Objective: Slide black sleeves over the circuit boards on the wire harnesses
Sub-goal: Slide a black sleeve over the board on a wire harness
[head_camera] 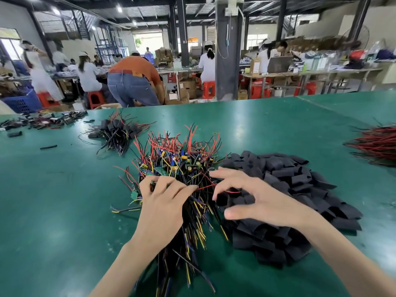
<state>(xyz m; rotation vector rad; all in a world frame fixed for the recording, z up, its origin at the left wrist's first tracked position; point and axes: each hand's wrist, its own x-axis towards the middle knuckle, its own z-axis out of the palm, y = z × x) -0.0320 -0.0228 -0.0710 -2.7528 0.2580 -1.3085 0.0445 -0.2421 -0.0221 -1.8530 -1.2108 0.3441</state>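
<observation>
Harnesses (177,163) lie in a big heap on the green surface (64,200), with black sleeves (300,185) heaped just beside them on the right. The left hand (162,202) sits on the harnesses, its fingers (150,182) curled round some of them. The right hand (263,202) is over the edge of the sleeves, fingers (225,174) bent and spread, and I cannot tell if they hold one.

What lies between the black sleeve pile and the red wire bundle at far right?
Only bare green table mat separates the sleeve pile and wire bundle; head view.
</observation>
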